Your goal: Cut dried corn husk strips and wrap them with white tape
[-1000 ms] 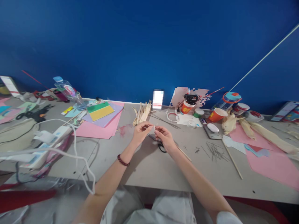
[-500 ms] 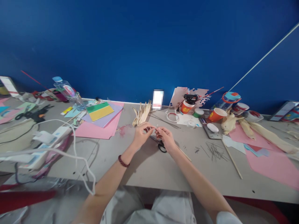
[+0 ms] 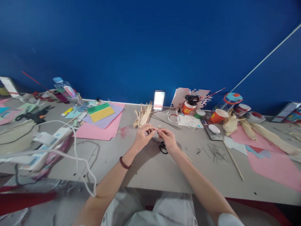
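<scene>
Pinching a tiny pale scrap with both my left hand and right hand, above black-handled scissors, dried corn husks just beyond. Can't read its material remotely; I'd expect uneven pull to tear or drop it.

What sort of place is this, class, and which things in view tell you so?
Probably a craft workspace, though whether classroom or workshop I cannot tell: the table holds pink paper, scissors and what look like dry husks.
</scene>
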The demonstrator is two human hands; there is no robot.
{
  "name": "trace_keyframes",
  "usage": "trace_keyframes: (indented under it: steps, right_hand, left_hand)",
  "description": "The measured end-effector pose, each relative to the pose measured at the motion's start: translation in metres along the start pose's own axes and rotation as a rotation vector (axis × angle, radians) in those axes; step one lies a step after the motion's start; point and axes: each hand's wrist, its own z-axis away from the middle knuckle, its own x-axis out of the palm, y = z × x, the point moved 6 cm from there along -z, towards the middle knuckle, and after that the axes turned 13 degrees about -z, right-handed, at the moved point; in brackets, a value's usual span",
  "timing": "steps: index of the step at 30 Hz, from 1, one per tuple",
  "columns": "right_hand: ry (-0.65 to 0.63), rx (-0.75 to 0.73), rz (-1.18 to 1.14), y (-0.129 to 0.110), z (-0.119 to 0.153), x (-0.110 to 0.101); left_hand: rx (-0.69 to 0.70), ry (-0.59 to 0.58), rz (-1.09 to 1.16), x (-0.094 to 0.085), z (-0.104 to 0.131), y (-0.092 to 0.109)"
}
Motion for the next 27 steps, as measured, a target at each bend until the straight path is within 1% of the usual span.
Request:
trace_keyframes:
  steps: [9, 19, 27]
  right_hand:
    - [0.033, -0.038, 0.025, -0.0031, 0.0025, -0.0008]
    - [0.035, -0.060, 0.079, -0.0040, 0.0042, -0.0005]
    - [0.039, -0.067, 0.084, -0.0067, 0.0044, 0.0009]
  left_hand:
    - [-0.015, -0.017, 0.009, 0.0013, 0.0003, 0.0009]
    - [-0.057, -0.032, 0.041, 0.0000, 0.0002, 0.0035]
    - [-0.063, -0.033, 0.051, 0.0004, -0.0005, 0.0028]
